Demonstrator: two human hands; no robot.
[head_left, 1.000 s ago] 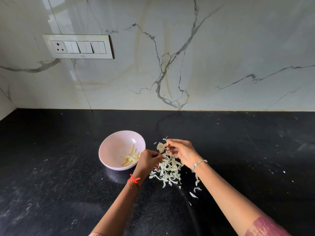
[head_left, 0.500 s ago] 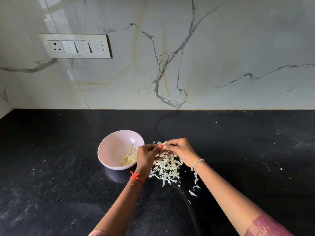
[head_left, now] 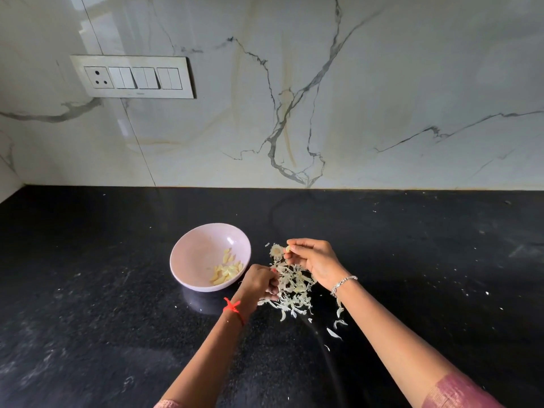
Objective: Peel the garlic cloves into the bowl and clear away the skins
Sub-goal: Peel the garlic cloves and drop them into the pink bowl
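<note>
Right hand grip pinches a garlic clove at the skins' far end. Bowl lies toward the desk's left edge, nearer left hand; cannot tell what its curled grip holds.

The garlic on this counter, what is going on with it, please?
A person is peeling garlic over a black counter. The right hand pinches a small clove at its fingertips, just above the pile of skins. The left hand is curled at the pile's left edge; whether it holds anything is not clear. The pink bowl beside it holds several peeled cloves. The skins are not yet cleared, and a few lie loose nearer the person.
</note>
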